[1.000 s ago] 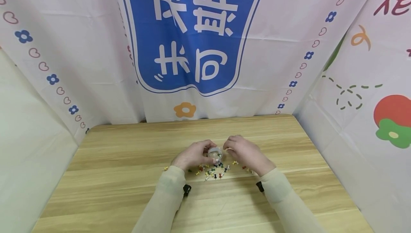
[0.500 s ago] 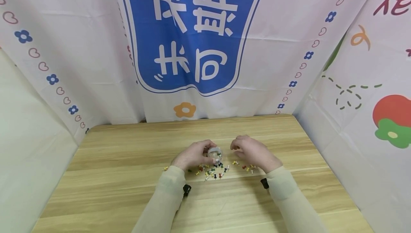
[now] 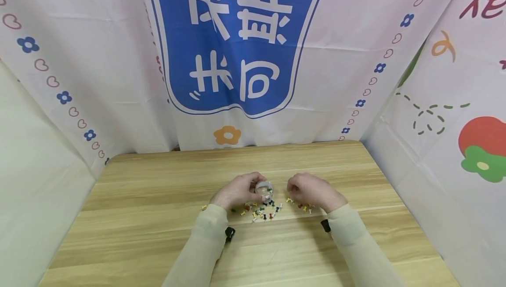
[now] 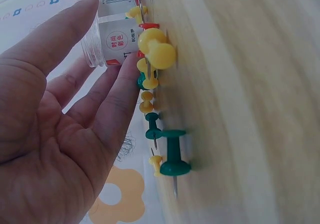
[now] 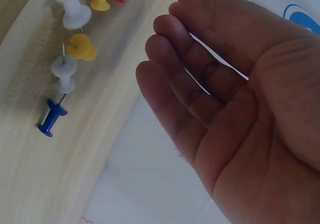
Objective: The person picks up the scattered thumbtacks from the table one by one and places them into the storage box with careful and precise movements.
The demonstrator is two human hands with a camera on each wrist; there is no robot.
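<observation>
Pins [image 3: 271, 217] lie scattered across the table [image 3: 158, 199], some points exposed, so take each by its plastic body. Your left hand [image 3: 239, 189] grips the clear jar [image 4: 119, 38], which stands upright beside the pins with something green inside; hold it firm, since a knock could tip it. Your right hand [image 3: 314, 191] curls close to a few pins; whether it pinches one, I cannot tell. Best lift the loose outer ones first, clear of neighbouring points.
</observation>
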